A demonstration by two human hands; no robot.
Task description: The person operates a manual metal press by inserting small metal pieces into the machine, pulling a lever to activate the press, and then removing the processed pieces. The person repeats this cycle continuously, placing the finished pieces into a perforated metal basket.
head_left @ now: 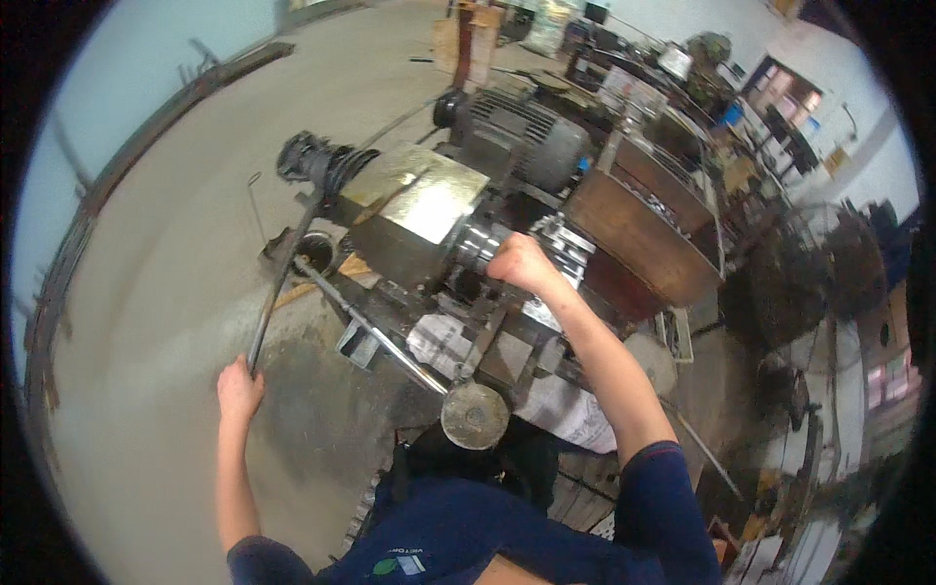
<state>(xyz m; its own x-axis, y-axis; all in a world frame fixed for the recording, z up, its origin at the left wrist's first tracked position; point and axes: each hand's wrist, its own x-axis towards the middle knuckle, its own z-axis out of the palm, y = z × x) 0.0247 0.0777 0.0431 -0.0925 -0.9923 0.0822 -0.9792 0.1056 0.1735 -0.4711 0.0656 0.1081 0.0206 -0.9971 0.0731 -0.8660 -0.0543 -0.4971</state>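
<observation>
At the left, my left hand is wrapped round the lower end of a long metal lever. The lever rises to the left end of a small lathe-like machine, whose headstock has a shiny brassy top. My right hand is closed at the right side of the bright round spindle. Its fingers face away from view, so what they hold is hidden. A second metal bar slants below the headstock, and a round grey disc sits close to my body.
Behind the spindle are a finned motor and a rusty metal bin with small parts inside. White cloths lie on the machine. A large fan stands at the right. Along the left wall runs a dark rail.
</observation>
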